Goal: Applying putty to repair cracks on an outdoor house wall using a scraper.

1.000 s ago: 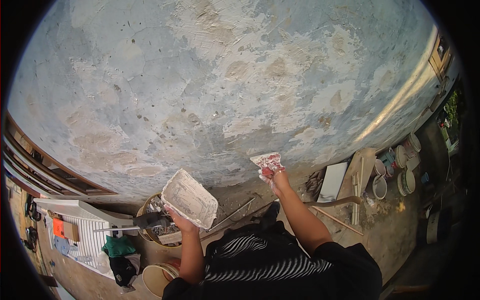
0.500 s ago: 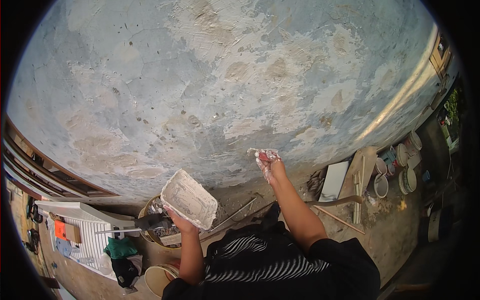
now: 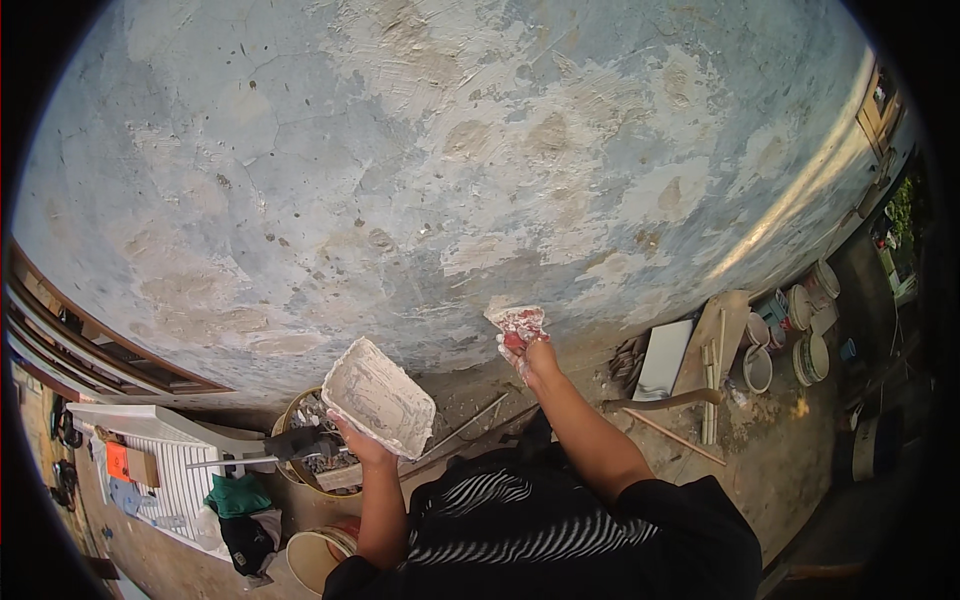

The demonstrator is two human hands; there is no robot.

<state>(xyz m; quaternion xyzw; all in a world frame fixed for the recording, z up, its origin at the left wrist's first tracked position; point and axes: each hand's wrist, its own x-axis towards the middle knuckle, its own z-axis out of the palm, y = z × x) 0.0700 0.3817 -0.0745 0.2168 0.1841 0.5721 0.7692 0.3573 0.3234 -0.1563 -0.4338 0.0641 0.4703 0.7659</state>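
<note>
My left hand (image 3: 367, 443) grips the near left edge of a shallow rectangular tray (image 3: 380, 395), its inside and rim coated with off-white filler. In my right hand (image 3: 527, 358) is a putty knife (image 3: 518, 320) with a red handle, smeared with the same white paste; paste also covers my fingers. The blade is close to the lower part of the wall (image 3: 440, 270); whether it touches cannot be made out. Pale blue paint on the wall is broken by rough cream patches of filler.
A round tub of rubble (image 3: 318, 440) stands below the tray, beside a white bucket (image 3: 315, 562). White ridged panel (image 3: 190, 465) with cloths lies at left. At right are boards (image 3: 665, 362), a wooden stick (image 3: 675, 438) and several paint buckets (image 3: 757, 370) along the wall.
My right hand has moved slightly left and down with the putty knife, and the blade has turned to show more of its face. The tray in my left hand stays nearly still.
</note>
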